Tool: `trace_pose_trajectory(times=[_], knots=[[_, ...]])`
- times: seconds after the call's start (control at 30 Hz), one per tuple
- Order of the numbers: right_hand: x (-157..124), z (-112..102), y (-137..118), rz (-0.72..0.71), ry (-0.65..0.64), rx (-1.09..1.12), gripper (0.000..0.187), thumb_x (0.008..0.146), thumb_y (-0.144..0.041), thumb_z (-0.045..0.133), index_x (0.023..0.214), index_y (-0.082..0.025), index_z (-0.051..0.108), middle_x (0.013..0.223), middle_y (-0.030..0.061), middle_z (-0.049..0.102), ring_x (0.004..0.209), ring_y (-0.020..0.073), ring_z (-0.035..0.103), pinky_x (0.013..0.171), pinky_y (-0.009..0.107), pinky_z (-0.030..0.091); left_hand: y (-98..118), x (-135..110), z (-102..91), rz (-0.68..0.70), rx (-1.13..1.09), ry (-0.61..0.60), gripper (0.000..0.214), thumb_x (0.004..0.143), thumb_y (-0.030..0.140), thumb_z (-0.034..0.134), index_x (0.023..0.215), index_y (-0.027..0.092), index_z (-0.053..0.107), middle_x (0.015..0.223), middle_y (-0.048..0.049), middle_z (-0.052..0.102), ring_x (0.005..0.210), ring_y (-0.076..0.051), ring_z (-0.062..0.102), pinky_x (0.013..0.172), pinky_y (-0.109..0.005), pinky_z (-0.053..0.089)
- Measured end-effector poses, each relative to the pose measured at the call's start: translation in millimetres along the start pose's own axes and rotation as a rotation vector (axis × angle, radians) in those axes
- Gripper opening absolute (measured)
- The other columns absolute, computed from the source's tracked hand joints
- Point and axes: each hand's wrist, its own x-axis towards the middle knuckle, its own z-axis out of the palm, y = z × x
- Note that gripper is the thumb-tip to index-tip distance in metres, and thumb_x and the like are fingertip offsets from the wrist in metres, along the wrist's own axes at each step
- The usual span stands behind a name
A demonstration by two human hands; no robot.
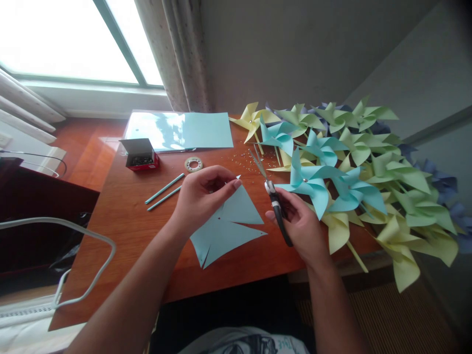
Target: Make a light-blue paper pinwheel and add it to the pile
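My left hand [206, 196] pinches the upper corner of a light blue paper square [224, 241], which has slits cut in from its corners and small punched holes. Part of the paper is hidden behind the fingers. In my right hand [300, 223] is a pair of scissors [275, 201] with black and white handles, its blades pointing up and away from me. The blade tips are apart from the paper. Just right of the scissors lies a blue paper pinwheel [308, 182].
Green pinwheels [398, 172] and yellow pinwheels [398, 241] crowd the table's right side. Blue paper sheets [210, 130] lie at the back. Nearby are a small open box [142, 160], a tape roll [193, 164], two blue sticks [164, 189] and tiny paper scraps [245, 160].
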Motion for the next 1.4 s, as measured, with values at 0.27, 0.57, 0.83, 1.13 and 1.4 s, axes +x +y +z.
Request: trace_pose_trajectory(times=[0.27,0.57,0.83,1.13,1.4], knots=[[0,5,-3,-0.11,0.069,-0.337,0.048,0.083,-0.032,0.073,0.128,-0.02,0.066,0.115,0.0102,0.07,0.1,0.0248,0.071,0.091,0.041,0.062,9,-2,-2.5,-0.072,-0.16,-0.154,0.017,0.07,0.025,0.087,0.073,0.015,0.073,0.067,-0.0016,0.066,0.057,-0.009,0.052,0.049,-0.019,0.04],[-3,9,-10,-0.206,0.105,-0.666,0.043,0.084,-0.028,0.068,0.126,-0.019,0.067,0.116,0.0139,0.072,0.108,0.0307,0.07,0.094,0.047,0.058,9,-1,-4.0,-0.038,-0.156,-0.143,0.021,0.07,0.027,0.088,0.073,0.016,0.071,0.066,-0.0005,0.062,0.056,-0.009,0.05,0.047,-0.019,0.039],[-6,13,-6,-0.239,0.113,-0.756,0.044,0.087,-0.032,0.067,0.129,-0.022,0.064,0.119,0.0141,0.071,0.11,0.0319,0.069,0.095,0.047,0.057,8,-1,-3.6,-0.034,-0.15,-0.144,0.021,0.074,0.03,0.085,0.076,0.015,0.07,0.069,-0.0003,0.06,0.057,-0.008,0.049,0.047,-0.018,0.039],[-8,16,-1,-0.271,0.095,-0.83,0.045,0.091,-0.034,0.063,0.134,-0.019,0.06,0.118,0.0153,0.07,0.113,0.0333,0.066,0.098,0.049,0.054,11,-1,-3.4,-0.059,-0.162,-0.148,0.021,0.076,0.03,0.084,0.076,0.015,0.069,0.067,0.0,0.059,0.056,-0.008,0.048,0.045,-0.018,0.037],[-9,16,-6,-0.289,0.055,-0.879,0.045,0.086,-0.021,0.067,0.131,-0.023,0.061,0.117,0.0118,0.07,0.109,0.0345,0.064,0.095,0.048,0.054,12,0,-2.7,-0.057,-0.204,-0.122,0.02,0.076,0.028,0.084,0.075,0.016,0.069,0.068,-0.0006,0.063,0.055,-0.008,0.051,0.044,-0.018,0.037]])
